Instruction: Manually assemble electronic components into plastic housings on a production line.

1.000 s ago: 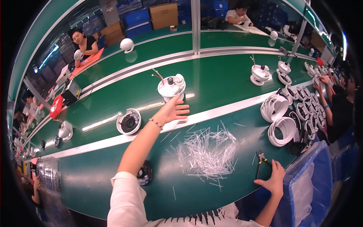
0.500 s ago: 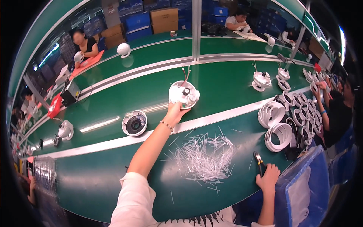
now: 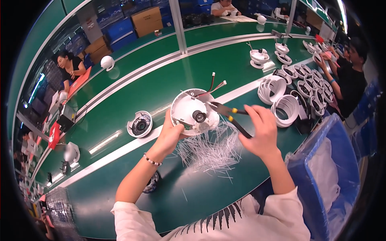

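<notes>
My left hand [image 3: 171, 134] is closed on the lower left rim of a round white plastic housing [image 3: 185, 109], tilted so that its inside shows. A black lens sits in the housing, and thin wires with white connectors stick out at its top. My right hand [image 3: 263, 134] grips wire cutters [image 3: 242, 129] with black and yellow handles. The jaws are at the housing's right rim; whether they touch it I cannot tell. Below the housing, thin whitish plastic strips [image 3: 213, 156] lie heaped on the green table [image 3: 201, 193].
Beyond the table runs a green conveyor [image 3: 161, 88] carrying a white cup-shaped part [image 3: 140, 124] and several housings. White rings [image 3: 286, 109] and many round parts stand at right, near a co-worker [image 3: 350, 76]. A lined blue bin [image 3: 341, 160] stands at lower right. Another dark round part [image 3: 152, 184] lies by my left forearm.
My left hand has brought the housing from over the conveyor closer to me. My right hand has lifted the wire cutters from the table's right side to the housing. The view has turned.
</notes>
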### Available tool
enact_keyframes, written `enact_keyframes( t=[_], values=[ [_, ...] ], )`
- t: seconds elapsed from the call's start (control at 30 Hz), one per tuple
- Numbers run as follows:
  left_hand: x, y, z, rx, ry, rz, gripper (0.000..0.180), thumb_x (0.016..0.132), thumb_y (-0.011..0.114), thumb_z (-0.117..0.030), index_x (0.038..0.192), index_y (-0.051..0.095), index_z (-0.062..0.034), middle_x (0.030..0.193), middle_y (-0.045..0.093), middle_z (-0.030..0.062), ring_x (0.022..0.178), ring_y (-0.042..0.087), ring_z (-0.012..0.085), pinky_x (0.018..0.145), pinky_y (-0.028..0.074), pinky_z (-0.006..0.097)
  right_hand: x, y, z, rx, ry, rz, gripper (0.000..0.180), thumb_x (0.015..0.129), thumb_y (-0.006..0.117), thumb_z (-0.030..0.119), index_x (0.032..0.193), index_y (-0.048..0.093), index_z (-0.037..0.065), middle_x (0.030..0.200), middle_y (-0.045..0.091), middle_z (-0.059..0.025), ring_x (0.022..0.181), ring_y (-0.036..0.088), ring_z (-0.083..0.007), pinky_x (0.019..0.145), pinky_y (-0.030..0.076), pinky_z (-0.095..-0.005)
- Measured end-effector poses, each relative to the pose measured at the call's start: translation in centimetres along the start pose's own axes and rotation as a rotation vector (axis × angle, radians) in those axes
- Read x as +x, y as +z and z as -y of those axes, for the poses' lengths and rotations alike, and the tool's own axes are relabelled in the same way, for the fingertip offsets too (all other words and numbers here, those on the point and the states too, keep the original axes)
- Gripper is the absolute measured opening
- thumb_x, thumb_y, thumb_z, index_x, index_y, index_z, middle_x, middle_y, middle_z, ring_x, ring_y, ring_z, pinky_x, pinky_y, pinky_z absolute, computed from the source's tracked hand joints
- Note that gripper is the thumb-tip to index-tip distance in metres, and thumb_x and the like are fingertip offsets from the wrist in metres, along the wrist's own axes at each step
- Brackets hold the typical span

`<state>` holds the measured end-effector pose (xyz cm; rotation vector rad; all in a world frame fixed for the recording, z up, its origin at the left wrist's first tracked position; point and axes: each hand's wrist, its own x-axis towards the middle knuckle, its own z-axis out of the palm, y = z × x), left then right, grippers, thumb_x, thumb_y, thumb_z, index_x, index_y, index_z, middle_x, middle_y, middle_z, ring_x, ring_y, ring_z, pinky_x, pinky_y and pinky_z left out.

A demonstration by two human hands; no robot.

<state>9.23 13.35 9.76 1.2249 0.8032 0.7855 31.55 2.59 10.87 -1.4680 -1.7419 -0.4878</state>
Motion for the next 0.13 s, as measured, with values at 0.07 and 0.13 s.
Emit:
enact_keyframes(
  t=[0.07, 0.13],
  values=[
    [-1.2, 0.4, -0.1, 0.004, 0.004, 0.021, 0.064, 0.068, 0.034, 0.008, 0.128, 0.016, -0.0069, 0.123, 0.034, 0.0152, 0.110, 0.044, 0.0292, 0.080, 0.050, 0.042, 0.9, 0.3, 0.2, -0.053, -0.056, 0.007, 0.057, 0.050, 0.065, 0.012, 0.104, 0.052, 0.001, 0.093, 0.049, -0.0092, 0.080, 0.047, -0.0248, 0.067, 0.036, -0.0354],
    [-2.0, 0.2, -0.1, 0.011, -0.006, 0.050, 0.066, 0.068, 0.035, 0.008, 0.129, 0.016, -0.0082, 0.124, 0.032, 0.0153, 0.113, 0.041, 0.0301, 0.081, 0.049, 0.041, 1.2, 0.2, 0.5, -0.118, -0.091, 0.041, 0.059, 0.051, 0.065, 0.012, 0.107, 0.050, 0.002, 0.094, 0.049, -0.0094, 0.081, 0.047, -0.0242, 0.069, 0.036, -0.0353]
  ],
)
